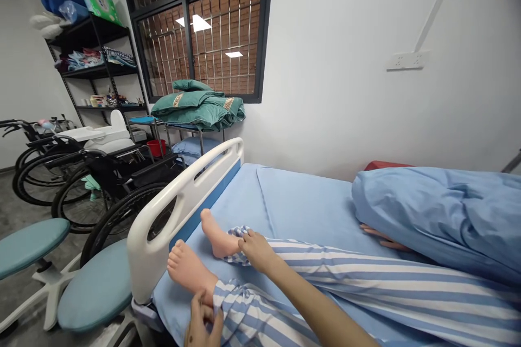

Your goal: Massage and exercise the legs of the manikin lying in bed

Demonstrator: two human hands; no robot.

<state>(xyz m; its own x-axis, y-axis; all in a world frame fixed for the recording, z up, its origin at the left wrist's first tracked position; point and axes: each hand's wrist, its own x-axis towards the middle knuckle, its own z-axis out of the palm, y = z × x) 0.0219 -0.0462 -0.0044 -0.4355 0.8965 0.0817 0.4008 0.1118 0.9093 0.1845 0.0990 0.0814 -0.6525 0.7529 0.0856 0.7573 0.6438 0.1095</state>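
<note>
A figure with smooth, manikin-like feet lies on the bed in blue-and-white striped trousers (366,276). My right hand (256,250) reaches across to the farther leg, its fingers closed on the trouser cuff at the ankle. Just beyond it the far foot (214,234) points upward. At the nearer ankle, my left hand (202,322) has its thumb and curled fingers at the other cuff, partly cut off by the lower frame edge. The near foot (189,268) rests in front of it, toes toward the footboard. Both feet are bare.
A white footboard (185,203) closes the bed's left end. Folded blue bedding (439,211) covers the figure's upper part, with fingers (382,236) showing beneath. Stools (97,287), wheelchairs (118,179) and a black shelf (97,70) stand left; green bedding (199,105) lies under the window.
</note>
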